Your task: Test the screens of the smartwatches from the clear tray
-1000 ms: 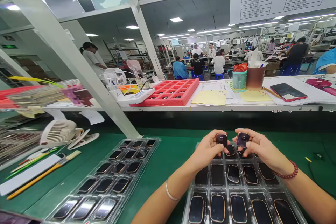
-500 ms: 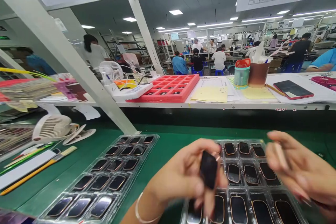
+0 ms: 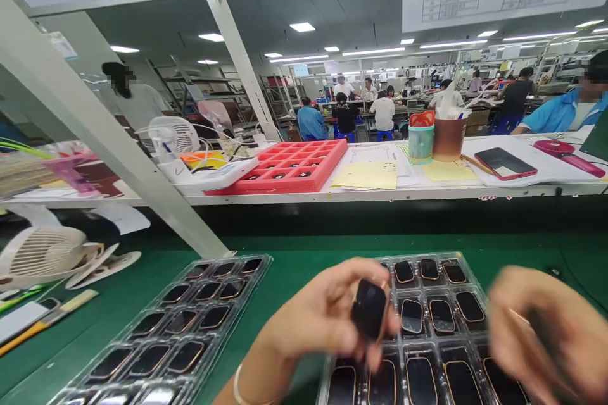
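My left hand (image 3: 327, 316), with a bangle at the wrist, grips a smartwatch case (image 3: 369, 309) with a dark screen and gold rim between thumb and fingers. The case is raised above the near left part of a clear plastic tray (image 3: 396, 347), whose pockets hold several similar cases. Over that tray's right side is my right hand (image 3: 541, 335), smeared by motion. Its fingers look curled, but whether anything is in them cannot be made out. A second clear tray (image 3: 237, 304) of watch cases lies on the green bench to the left.
A white fan (image 3: 45, 253) and pencils rest at the left. A slanted white post (image 3: 156, 171) meets the bench near the left tray. The raised shelf (image 3: 294, 200) carries a red foam tray (image 3: 304, 164), cups (image 3: 449, 138), papers and a phone (image 3: 506, 163). A person (image 3: 565, 107) in blue sits beyond.
The view has swung left to right, so things on the bench and shelf appear farther left. The watch case in my left hand has turned to show more of its screen. My right hand has lowered.
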`<state>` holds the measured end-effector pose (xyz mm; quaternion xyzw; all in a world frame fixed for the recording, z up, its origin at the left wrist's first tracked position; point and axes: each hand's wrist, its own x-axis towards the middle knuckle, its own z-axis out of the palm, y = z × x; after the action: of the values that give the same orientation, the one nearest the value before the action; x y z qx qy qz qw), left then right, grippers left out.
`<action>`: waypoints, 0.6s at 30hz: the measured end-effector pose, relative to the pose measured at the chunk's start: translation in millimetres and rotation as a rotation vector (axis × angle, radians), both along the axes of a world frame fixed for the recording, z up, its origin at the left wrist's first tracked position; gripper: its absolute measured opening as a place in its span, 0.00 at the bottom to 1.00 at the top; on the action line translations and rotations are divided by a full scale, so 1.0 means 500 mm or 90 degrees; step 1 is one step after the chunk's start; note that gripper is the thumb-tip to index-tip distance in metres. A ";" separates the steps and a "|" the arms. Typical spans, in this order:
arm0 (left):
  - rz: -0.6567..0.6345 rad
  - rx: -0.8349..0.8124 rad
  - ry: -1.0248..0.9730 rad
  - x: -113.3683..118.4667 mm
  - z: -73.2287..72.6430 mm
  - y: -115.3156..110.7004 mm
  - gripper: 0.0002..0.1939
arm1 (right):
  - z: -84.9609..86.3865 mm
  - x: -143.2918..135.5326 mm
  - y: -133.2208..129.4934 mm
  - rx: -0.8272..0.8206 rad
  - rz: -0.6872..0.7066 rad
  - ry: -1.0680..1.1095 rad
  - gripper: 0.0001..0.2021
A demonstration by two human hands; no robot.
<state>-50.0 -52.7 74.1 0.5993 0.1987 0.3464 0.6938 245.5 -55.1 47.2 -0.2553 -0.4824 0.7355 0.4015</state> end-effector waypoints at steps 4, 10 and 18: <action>0.090 -0.022 0.073 0.074 -0.051 0.064 0.30 | -0.018 -0.047 0.055 0.169 0.023 -0.046 0.29; 0.192 0.018 0.178 0.110 -0.142 0.117 0.14 | -0.082 -0.088 0.111 0.188 -0.114 -0.196 0.19; 0.216 0.040 0.207 0.107 -0.165 0.128 0.15 | -0.127 -0.077 0.123 0.216 -0.099 -0.236 0.18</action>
<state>3.4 11.1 -8.3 0.6265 0.3951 0.3631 0.5652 207.1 6.3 -16.3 -0.3509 -0.6435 0.5515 0.3984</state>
